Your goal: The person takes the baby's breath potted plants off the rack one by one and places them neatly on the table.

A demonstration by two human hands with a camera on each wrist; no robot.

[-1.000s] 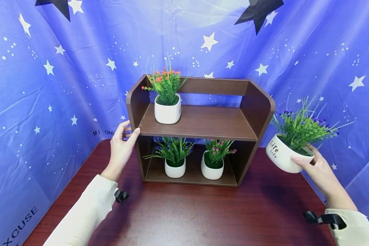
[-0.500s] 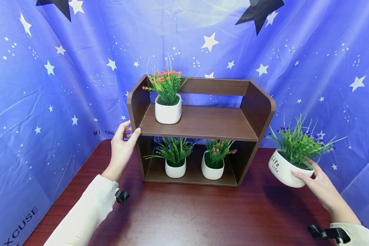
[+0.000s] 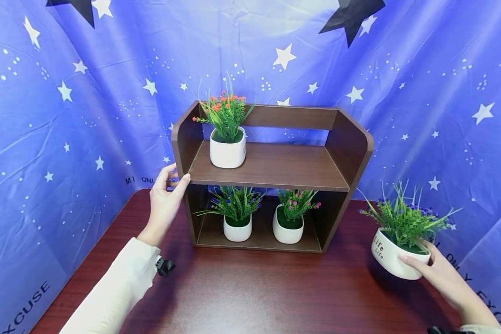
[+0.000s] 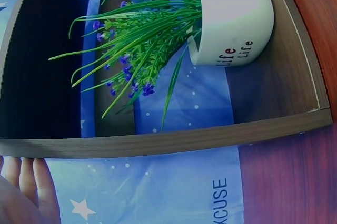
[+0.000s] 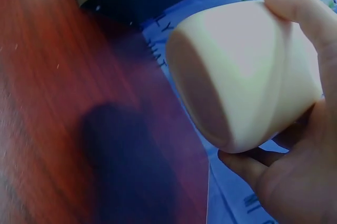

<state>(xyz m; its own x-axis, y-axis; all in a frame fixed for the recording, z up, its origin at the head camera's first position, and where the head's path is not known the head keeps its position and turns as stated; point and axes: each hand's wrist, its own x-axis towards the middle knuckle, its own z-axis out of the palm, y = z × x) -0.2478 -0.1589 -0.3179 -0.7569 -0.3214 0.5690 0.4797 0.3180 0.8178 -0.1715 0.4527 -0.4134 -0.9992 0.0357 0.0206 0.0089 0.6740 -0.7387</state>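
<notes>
On the right, my right hand grips a white flowerpot lettered "Life", planted with grass and blue-purple flowers. Its thumb lies on the near rim and the fingers are on the far side. The pot tilts and hangs just above the tabletop; its underside shows in the right wrist view, where the pot fills the middle. My left hand holds the left side of a dark brown two-tier shelf, thumb at the front edge, fingers against the outer side.
A white pot with orange flowers stands on the upper tier, left. Below it are a blue-flowered pot and a pink-flowered pot. The shelf stands on a red-brown table; a blue star-patterned curtain surrounds it.
My right hand has lowered the flowerpot toward the tabletop, moving slightly right, and the pot is less tilted. The left hand, the shelf and the other pots have stayed put.
</notes>
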